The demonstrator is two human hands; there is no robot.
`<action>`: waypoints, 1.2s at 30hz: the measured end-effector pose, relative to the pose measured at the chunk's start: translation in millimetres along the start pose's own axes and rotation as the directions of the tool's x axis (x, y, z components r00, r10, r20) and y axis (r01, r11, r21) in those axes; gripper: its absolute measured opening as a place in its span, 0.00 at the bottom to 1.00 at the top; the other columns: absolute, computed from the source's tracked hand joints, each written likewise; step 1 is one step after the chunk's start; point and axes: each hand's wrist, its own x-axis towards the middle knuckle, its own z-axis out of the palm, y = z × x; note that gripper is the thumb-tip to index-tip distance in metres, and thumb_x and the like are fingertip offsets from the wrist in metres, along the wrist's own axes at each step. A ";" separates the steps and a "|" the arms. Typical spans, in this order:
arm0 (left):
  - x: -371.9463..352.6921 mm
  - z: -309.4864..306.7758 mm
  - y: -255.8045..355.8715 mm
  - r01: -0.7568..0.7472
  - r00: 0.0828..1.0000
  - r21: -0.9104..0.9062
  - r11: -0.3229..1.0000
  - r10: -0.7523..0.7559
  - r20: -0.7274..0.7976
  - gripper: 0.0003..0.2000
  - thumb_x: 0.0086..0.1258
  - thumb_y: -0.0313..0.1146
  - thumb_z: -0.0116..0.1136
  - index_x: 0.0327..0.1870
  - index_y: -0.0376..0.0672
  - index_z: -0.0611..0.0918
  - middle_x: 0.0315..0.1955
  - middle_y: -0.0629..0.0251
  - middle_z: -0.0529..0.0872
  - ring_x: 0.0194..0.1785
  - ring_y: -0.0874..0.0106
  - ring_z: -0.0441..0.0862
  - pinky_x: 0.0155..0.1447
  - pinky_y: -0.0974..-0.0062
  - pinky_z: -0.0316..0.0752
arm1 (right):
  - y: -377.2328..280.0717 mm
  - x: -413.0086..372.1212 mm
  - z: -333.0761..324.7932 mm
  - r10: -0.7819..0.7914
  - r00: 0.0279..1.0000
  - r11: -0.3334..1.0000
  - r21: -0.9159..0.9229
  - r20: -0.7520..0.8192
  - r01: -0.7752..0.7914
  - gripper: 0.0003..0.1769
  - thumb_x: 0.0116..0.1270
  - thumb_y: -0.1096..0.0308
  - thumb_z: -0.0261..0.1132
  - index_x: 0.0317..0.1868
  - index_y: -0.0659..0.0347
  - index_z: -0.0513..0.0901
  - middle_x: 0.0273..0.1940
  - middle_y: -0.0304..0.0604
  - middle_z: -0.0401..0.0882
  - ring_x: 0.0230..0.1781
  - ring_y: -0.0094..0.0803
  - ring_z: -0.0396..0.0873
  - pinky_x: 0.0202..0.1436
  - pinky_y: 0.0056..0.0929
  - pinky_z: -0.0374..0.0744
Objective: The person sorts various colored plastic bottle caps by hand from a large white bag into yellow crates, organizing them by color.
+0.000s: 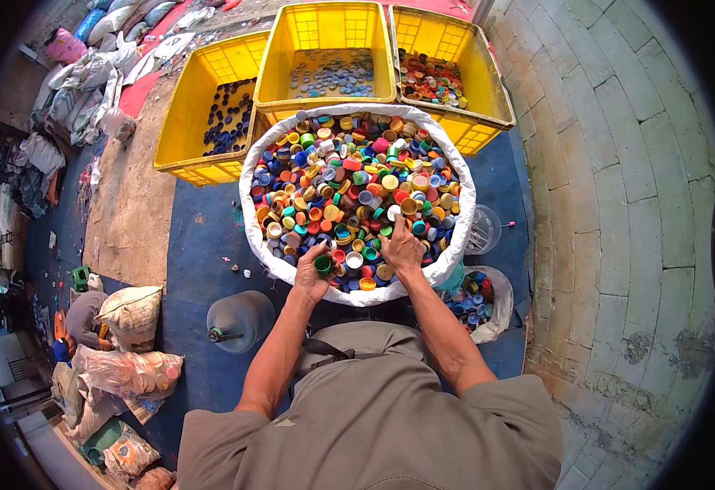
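A wide white-rimmed sack [253, 237] full of mixed plastic bottle caps [349, 175] stands right in front of me. Over its near edge, my left hand [313, 276] is closed around a green bottle cap [323, 264], thumb and fingers at its sides. My right hand [404, 247] reaches over the caps with its index finger stretched forward and the thumb apart. That fingertip is right by a white cap [393, 212] lying among the others.
Behind the sack stand three yellow crates: the left one [202, 69] holds dark caps, the middle one [333, 28] pale blue, the right one [476, 61] red and orange. A large clear bottle [241, 321] lies left; a small cap bag [500, 306] sits right, near a brick wall [619, 204].
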 end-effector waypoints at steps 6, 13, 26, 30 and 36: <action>-7.7 -0.8 -9.6 -0.134 0.987 0.320 0.938 0.155 -0.040 0.09 0.63 0.35 0.65 0.35 0.43 0.78 0.22 0.70 0.79 0.24 0.76 0.78 0.27 0.78 0.75 | -7.4 2.3 0.5 0.027 0.999 0.999 -0.047 0.025 -0.026 0.36 0.56 0.59 0.71 0.61 0.58 0.65 0.41 0.59 0.83 0.39 0.59 0.82 0.41 0.52 0.79; 16.9 3.0 -24.5 -0.544 0.709 0.822 -0.167 0.432 0.557 0.22 0.55 0.36 0.71 0.49 0.38 0.79 0.35 0.57 0.87 0.39 0.63 0.86 0.41 0.69 0.79 | -4.8 -6.1 -5.0 0.036 0.998 0.991 0.131 -0.060 -0.028 0.35 0.55 0.61 0.72 0.60 0.59 0.67 0.42 0.56 0.83 0.41 0.54 0.83 0.44 0.45 0.79; 35.2 37.7 -25.1 -0.454 0.816 0.643 -0.617 0.001 0.578 0.31 0.51 0.31 0.59 0.62 0.54 0.74 0.44 0.55 0.86 0.44 0.56 0.84 0.44 0.59 0.79 | 32.2 -63.9 -15.1 0.244 0.970 0.620 0.765 0.024 -0.175 0.35 0.58 0.62 0.74 0.60 0.66 0.67 0.44 0.50 0.83 0.44 0.31 0.81 0.47 0.26 0.78; 44.3 35.9 -29.2 -0.432 0.829 0.651 -0.624 0.009 0.560 0.30 0.51 0.30 0.60 0.61 0.53 0.75 0.44 0.56 0.86 0.44 0.57 0.84 0.45 0.59 0.79 | 25.4 -75.3 -22.0 0.255 0.965 0.621 0.756 0.055 -0.207 0.35 0.57 0.60 0.74 0.60 0.66 0.68 0.44 0.48 0.83 0.46 0.31 0.80 0.52 0.29 0.76; 57.8 32.1 -31.9 -0.386 0.857 0.729 -0.565 0.073 0.511 0.28 0.48 0.27 0.63 0.57 0.50 0.76 0.39 0.55 0.86 0.43 0.54 0.84 0.44 0.58 0.78 | 21.8 -78.6 -19.6 0.225 0.972 0.649 0.735 0.062 -0.197 0.35 0.56 0.60 0.75 0.60 0.66 0.69 0.43 0.47 0.84 0.46 0.30 0.80 0.53 0.29 0.75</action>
